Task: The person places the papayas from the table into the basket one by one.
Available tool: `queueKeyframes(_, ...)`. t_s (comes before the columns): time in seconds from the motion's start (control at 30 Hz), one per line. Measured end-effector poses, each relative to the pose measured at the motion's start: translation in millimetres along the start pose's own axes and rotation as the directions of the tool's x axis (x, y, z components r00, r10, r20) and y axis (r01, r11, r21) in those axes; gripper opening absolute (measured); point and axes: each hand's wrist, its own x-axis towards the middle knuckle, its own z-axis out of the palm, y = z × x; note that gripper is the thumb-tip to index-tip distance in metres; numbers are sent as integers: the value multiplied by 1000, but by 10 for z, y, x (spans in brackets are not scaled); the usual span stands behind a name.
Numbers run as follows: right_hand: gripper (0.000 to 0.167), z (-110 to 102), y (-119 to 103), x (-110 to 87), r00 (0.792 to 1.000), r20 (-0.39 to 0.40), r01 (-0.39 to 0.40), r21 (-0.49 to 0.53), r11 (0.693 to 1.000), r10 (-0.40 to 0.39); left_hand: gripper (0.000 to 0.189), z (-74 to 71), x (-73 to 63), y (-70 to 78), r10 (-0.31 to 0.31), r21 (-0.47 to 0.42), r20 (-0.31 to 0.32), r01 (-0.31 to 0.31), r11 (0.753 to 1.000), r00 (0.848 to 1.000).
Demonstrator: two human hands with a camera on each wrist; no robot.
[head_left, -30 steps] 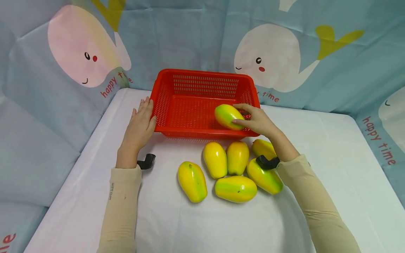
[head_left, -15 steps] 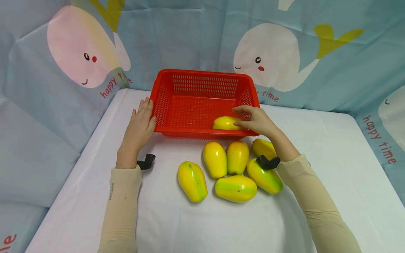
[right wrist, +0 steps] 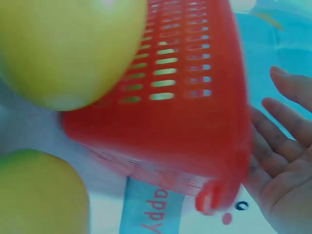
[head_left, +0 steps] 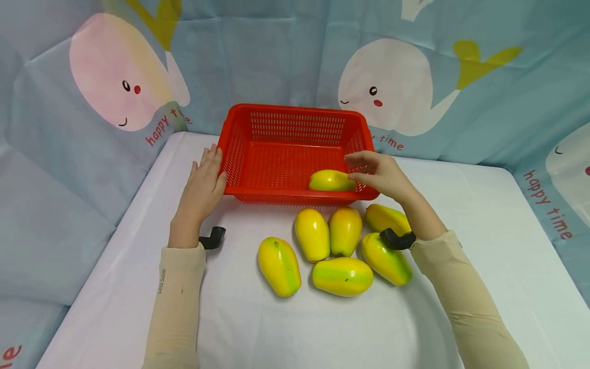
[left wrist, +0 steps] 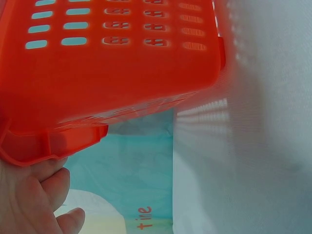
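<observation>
The yellow fruit (head_left: 329, 180) has gone from my right hand (head_left: 384, 177) down into the red basket (head_left: 276, 195) since a second ago; it lies near the front right corner, so I judge it placed. My right thumb and fingers are spread, gripping nothing; whether they graze it I cannot tell. My left hand (head_left: 202, 182) rests straight-fingered against the left rim. Six more fruits (head_left: 342, 277) lie in front.

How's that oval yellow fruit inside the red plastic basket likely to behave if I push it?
The oval yellow fruit would probably roll, given its rounded sides. Its smooth-looking skin may be slippery. The red perforated plastic basket has raised walls that would likely stop it.
</observation>
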Motion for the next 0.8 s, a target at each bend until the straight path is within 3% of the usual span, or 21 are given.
queueKeyframes(0.27, 40, -170, -81, -214, 994, -91, 72, 58, 996, -67, 59, -9, -12, -6, -6, -1, -1, 6, 1000, 1000)
queueKeyframes(0.53, 39, -275, -54, -450, 973, -191, 152, 107, 983, -130, 60, 8, -11, -9, -9, -1, -1, 9, 1000, 1000)
queueKeyframes(0.8, 39, -314, 30, -752, 963, -238, 140, 39, 989, -127, 59, 8, 1, 2, 2, -6, -10, -2, 1000, 1000)
